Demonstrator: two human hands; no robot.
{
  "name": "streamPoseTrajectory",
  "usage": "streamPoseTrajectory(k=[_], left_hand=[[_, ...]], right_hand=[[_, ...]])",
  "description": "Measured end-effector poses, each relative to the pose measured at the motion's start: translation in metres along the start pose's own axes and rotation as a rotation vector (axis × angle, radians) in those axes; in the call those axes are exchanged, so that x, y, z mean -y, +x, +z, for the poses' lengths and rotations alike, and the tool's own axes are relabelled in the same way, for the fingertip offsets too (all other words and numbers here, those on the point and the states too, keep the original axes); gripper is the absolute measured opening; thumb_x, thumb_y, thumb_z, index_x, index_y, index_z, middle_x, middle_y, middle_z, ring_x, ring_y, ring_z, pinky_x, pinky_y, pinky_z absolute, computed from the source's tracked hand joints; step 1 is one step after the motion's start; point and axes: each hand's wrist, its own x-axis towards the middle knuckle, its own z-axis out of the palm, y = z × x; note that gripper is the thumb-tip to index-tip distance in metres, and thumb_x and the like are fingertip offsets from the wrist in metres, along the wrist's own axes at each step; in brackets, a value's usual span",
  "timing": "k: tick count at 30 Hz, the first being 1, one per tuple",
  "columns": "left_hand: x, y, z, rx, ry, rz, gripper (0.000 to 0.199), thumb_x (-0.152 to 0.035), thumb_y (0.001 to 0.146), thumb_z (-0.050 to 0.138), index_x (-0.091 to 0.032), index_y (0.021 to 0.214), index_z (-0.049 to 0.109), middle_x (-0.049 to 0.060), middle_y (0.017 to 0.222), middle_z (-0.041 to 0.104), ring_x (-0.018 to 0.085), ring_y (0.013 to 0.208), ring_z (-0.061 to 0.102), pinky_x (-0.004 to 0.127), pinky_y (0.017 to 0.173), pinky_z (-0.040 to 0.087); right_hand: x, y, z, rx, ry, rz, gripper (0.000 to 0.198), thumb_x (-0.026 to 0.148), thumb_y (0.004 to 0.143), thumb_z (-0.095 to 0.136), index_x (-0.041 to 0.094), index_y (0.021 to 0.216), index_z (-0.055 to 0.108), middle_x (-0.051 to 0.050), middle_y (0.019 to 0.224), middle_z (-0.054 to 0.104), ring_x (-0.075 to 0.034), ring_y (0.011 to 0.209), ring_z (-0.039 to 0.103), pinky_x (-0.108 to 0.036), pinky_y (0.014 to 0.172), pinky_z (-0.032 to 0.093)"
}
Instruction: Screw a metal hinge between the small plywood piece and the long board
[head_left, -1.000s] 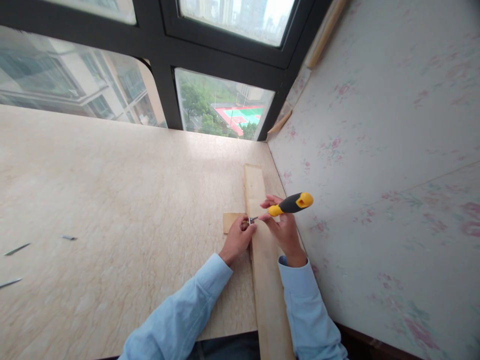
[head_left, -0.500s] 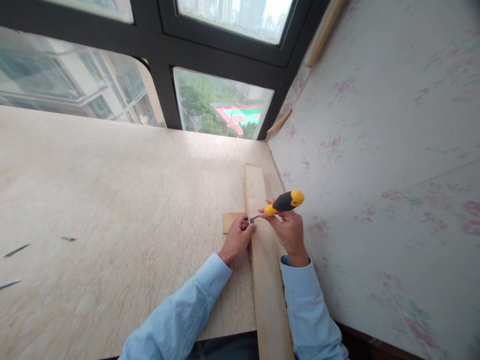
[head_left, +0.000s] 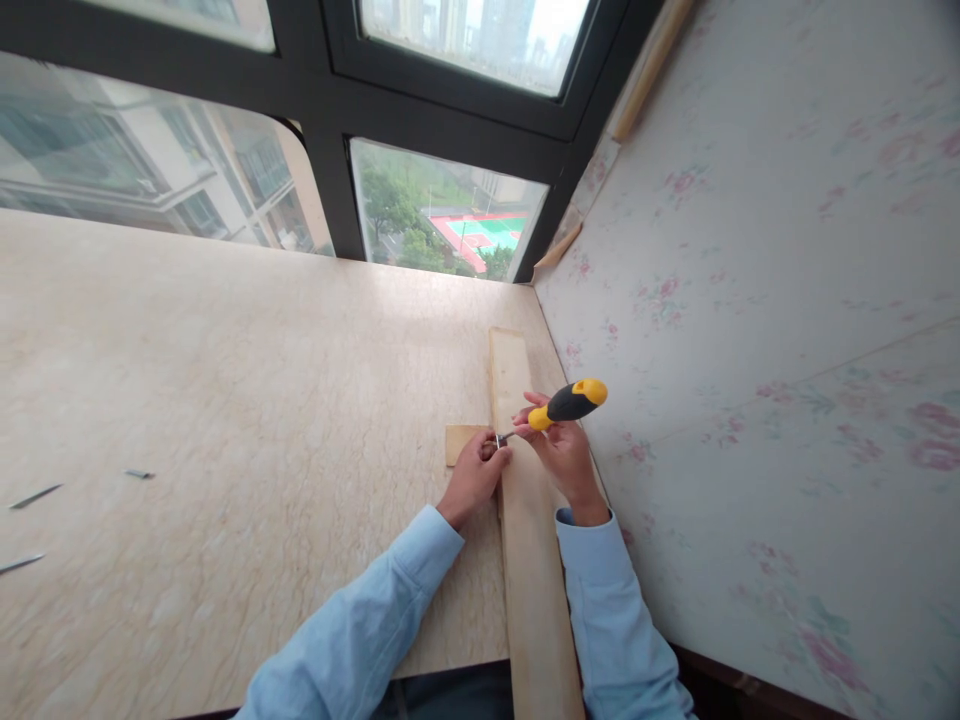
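Note:
My right hand (head_left: 564, 455) is closed on a screwdriver (head_left: 573, 401) with a yellow and black handle. The shaft slants down to the left, its tip at a small metal piece (head_left: 500, 440). That piece is pinched in my left hand (head_left: 477, 474), whose fingers partly hide it, so its kind cannot be made out. Both hands are over a long wooden board (head_left: 536, 560), my left hand at its left edge. A small flat wooden piece (head_left: 461, 443) lies just beyond my left fingers, partly covered by them.
On the left of the marble-patterned sill (head_left: 247, 420) lie a thin metal blade (head_left: 36, 497), another blade (head_left: 21, 564) and a short metal bit (head_left: 139, 474). A flower-papered wall (head_left: 750, 350) rises close on the right. Dark window frames (head_left: 450, 105) stand at the back.
My right hand has shifted slightly left and turned a little around the screwdriver handle. The screwdriver has moved slightly; my left hand stays in place.

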Motion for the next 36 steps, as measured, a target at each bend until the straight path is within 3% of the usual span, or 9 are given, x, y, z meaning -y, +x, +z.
streamPoseTrajectory(k=[2, 4, 8, 11, 19, 24, 27, 29, 36], left_hand=[[0.000, 0.000, 0.000, -0.010, -0.004, 0.004, 0.020, -0.027, 0.078, 0.062, -0.016, 0.094, 0.059, 0.002, 0.076, 0.064, 0.015, 0.071, 0.061, 0.024, 0.063, 0.045], [0.000, 0.000, 0.001, -0.011, -0.011, 0.002, 0.020, -0.027, 0.077, 0.062, -0.016, 0.094, 0.059, 0.002, 0.077, 0.064, 0.015, 0.071, 0.061, 0.024, 0.063, 0.045], [-0.001, 0.001, 0.001, 0.007, -0.002, -0.001, 0.021, -0.025, 0.078, 0.061, -0.016, 0.097, 0.060, 0.003, 0.078, 0.064, 0.015, 0.071, 0.061, 0.024, 0.062, 0.044], [-0.003, 0.000, 0.000, -0.004, 0.026, 0.001, 0.020, -0.024, 0.078, 0.061, -0.016, 0.095, 0.060, 0.001, 0.073, 0.061, 0.014, 0.069, 0.059, 0.023, 0.060, 0.043], [-0.004, -0.001, 0.001, -0.020, 0.025, 0.027, 0.020, -0.026, 0.076, 0.062, -0.016, 0.094, 0.061, -0.001, 0.069, 0.059, 0.014, 0.067, 0.058, 0.023, 0.059, 0.042], [-0.003, -0.001, 0.000, -0.026, 0.027, 0.005, 0.020, -0.028, 0.076, 0.063, -0.016, 0.092, 0.060, 0.001, 0.072, 0.061, 0.015, 0.070, 0.059, 0.023, 0.060, 0.043], [0.000, 0.000, 0.000, -0.026, 0.022, -0.004, 0.021, -0.027, 0.076, 0.063, -0.016, 0.093, 0.059, 0.002, 0.077, 0.063, 0.015, 0.071, 0.060, 0.024, 0.062, 0.043], [0.001, 0.001, 0.000, -0.024, 0.015, -0.002, 0.020, -0.026, 0.076, 0.063, -0.016, 0.093, 0.059, 0.002, 0.078, 0.063, 0.015, 0.071, 0.060, 0.024, 0.064, 0.044], [0.002, 0.002, -0.001, -0.006, 0.009, 0.010, 0.025, -0.023, 0.076, 0.063, -0.016, 0.100, 0.061, 0.004, 0.084, 0.065, 0.016, 0.075, 0.060, 0.025, 0.067, 0.044]], right_hand=[[0.005, 0.001, -0.005, 0.126, 0.007, -0.004, 0.027, 0.040, 0.087, 0.063, 0.024, 0.106, 0.071, -0.008, 0.121, 0.068, -0.024, 0.109, 0.064, -0.040, 0.098, 0.050], [0.008, 0.001, -0.007, 0.149, -0.019, 0.008, 0.023, 0.039, 0.087, 0.063, 0.024, 0.101, 0.074, -0.008, 0.127, 0.065, -0.024, 0.111, 0.065, -0.039, 0.098, 0.050], [0.004, -0.002, 0.000, -0.022, -0.070, 0.048, 0.019, 0.040, 0.079, 0.072, 0.022, 0.086, 0.075, -0.007, 0.098, 0.077, -0.024, 0.088, 0.073, -0.038, 0.085, 0.057], [-0.004, -0.005, 0.009, -0.159, -0.071, 0.033, 0.026, 0.039, 0.071, 0.079, 0.022, 0.089, 0.071, -0.005, 0.085, 0.077, -0.025, 0.081, 0.074, -0.037, 0.078, 0.059], [-0.018, -0.005, 0.016, -0.261, -0.124, -0.020, 0.039, 0.040, 0.068, 0.080, 0.022, 0.099, 0.065, -0.004, 0.086, 0.075, -0.022, 0.080, 0.072, -0.038, 0.078, 0.058], [-0.009, -0.003, 0.010, -0.130, -0.062, -0.016, 0.025, 0.041, 0.077, 0.074, 0.022, 0.093, 0.070, -0.006, 0.094, 0.076, -0.023, 0.088, 0.071, -0.040, 0.085, 0.056], [-0.004, -0.002, 0.002, 0.077, 0.053, 0.031, 0.029, 0.039, 0.085, 0.066, 0.023, 0.109, 0.068, -0.008, 0.113, 0.072, -0.024, 0.109, 0.066, -0.043, 0.097, 0.051], [-0.005, -0.001, -0.002, 0.157, 0.102, 0.081, 0.031, 0.038, 0.087, 0.063, 0.023, 0.114, 0.066, -0.008, 0.114, 0.072, -0.024, 0.109, 0.066, -0.044, 0.098, 0.051], [-0.005, -0.004, 0.008, -0.025, 0.066, 0.069, 0.014, 0.036, 0.075, 0.076, 0.023, 0.081, 0.075, -0.003, 0.085, 0.077, -0.024, 0.084, 0.073, -0.041, 0.086, 0.056]])
